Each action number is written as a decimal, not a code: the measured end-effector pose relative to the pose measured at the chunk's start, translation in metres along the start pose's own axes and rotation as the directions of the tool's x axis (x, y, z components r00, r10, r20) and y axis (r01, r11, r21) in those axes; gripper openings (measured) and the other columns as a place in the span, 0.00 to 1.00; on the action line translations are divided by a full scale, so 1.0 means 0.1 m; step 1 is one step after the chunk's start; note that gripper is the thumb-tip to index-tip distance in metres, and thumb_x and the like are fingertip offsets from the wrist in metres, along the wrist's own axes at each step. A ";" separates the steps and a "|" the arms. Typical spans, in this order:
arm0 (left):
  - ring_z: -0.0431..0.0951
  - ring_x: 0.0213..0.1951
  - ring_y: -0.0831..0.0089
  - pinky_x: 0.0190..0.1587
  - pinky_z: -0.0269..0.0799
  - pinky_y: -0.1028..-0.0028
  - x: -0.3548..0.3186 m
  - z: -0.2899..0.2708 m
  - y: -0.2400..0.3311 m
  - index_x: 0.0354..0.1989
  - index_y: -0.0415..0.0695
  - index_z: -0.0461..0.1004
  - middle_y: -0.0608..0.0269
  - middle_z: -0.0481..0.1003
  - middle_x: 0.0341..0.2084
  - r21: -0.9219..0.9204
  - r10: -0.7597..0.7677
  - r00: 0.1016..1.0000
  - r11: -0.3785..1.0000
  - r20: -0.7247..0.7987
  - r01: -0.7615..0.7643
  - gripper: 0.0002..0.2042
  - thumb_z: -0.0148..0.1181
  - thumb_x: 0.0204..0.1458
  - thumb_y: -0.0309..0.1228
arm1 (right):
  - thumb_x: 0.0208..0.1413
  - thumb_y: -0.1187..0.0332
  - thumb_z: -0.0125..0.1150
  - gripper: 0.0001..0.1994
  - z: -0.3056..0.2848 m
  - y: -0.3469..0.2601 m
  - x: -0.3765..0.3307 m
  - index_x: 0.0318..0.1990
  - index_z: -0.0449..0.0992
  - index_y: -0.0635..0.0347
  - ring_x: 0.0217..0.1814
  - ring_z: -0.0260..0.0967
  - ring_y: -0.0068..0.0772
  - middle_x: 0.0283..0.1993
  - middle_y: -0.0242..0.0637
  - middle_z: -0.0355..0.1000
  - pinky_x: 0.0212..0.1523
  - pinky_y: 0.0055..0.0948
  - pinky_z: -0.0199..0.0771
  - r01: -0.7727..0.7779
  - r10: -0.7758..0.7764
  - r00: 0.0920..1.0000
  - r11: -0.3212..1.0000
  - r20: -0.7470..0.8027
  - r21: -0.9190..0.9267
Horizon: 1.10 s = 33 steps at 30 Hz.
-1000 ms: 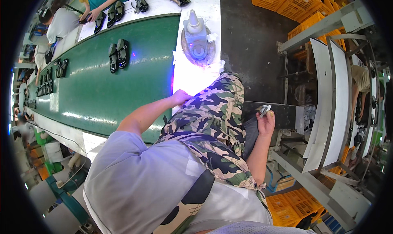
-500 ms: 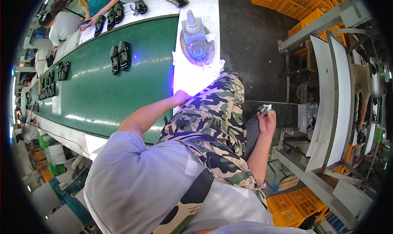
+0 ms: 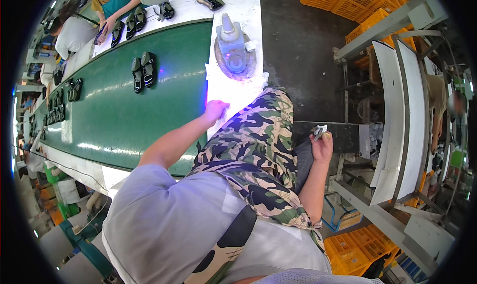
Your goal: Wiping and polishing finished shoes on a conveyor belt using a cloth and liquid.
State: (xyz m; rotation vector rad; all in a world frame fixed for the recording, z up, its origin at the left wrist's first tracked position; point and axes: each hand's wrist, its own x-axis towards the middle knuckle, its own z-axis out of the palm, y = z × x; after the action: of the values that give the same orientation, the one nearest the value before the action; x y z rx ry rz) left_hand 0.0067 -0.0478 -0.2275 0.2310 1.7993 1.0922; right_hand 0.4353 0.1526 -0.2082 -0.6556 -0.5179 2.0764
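Note:
My left hand is over the brightly lit white tabletop, beside the green belt's edge. Its fingers look curled in, and what they may hold is lost in the glare. Low on my right side, my right hand is closed around a small dark and grey item wrapped with a crumpled white scrap; its exact kind is unclear. Beyond my left hand, a pale bottle with a nozzle stands in a stained oval dish. A pair of black shoes lies on the green belt.
At the far end, a person's hands touch black shoes on the white ledge. One more shoe lies at the table's far edge. Orange crates are stacked at the far right, and a metal rack with white boards stands to my right.
My left hand has risen from beside my camouflage apron and moved slightly forward and left, over the white tabletop. My right hand has barely shifted and keeps its hold.

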 end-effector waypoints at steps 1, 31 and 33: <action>0.65 0.13 0.77 0.15 0.54 0.74 0.00 0.05 0.19 0.25 0.41 0.73 0.67 0.69 0.15 -0.162 0.063 0.998 0.985 0.016 -0.060 0.08 0.63 0.54 0.30 | 0.57 0.73 0.62 0.08 0.00 -0.01 0.00 0.43 0.73 0.54 0.49 0.74 0.41 0.49 0.40 0.75 0.47 0.50 0.77 0.000 0.000 1.000 1.000 -0.011 0.002; 0.76 0.22 0.73 0.26 0.70 0.71 -3.99 2.77 2.35 0.21 0.41 0.77 0.64 0.77 0.19 -0.128 -0.218 -0.572 0.855 0.791 -0.502 0.09 0.64 0.45 0.32 | 0.56 0.72 0.62 0.07 -0.05 -0.09 -0.14 0.42 0.73 0.54 0.48 0.74 0.42 0.45 0.40 0.76 0.48 0.51 0.74 0.032 -0.032 0.999 0.999 -0.005 -0.003; 0.78 0.28 0.69 0.30 0.73 0.68 -4.21 3.09 2.32 0.28 0.39 0.77 0.62 0.79 0.25 -0.984 0.013 -0.985 0.033 0.175 -0.174 0.10 0.64 0.46 0.34 | 0.56 0.72 0.62 0.07 -0.11 -0.07 -0.15 0.42 0.73 0.54 0.48 0.74 0.42 0.45 0.40 0.76 0.48 0.51 0.75 0.036 -0.037 0.999 0.999 -0.019 -0.034</action>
State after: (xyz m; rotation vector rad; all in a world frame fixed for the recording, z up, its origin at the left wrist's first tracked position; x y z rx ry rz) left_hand 0.3992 0.0181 0.1825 2.3711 -0.9308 0.7095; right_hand 0.4536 0.1451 -0.2095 -0.6812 -0.5511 2.0292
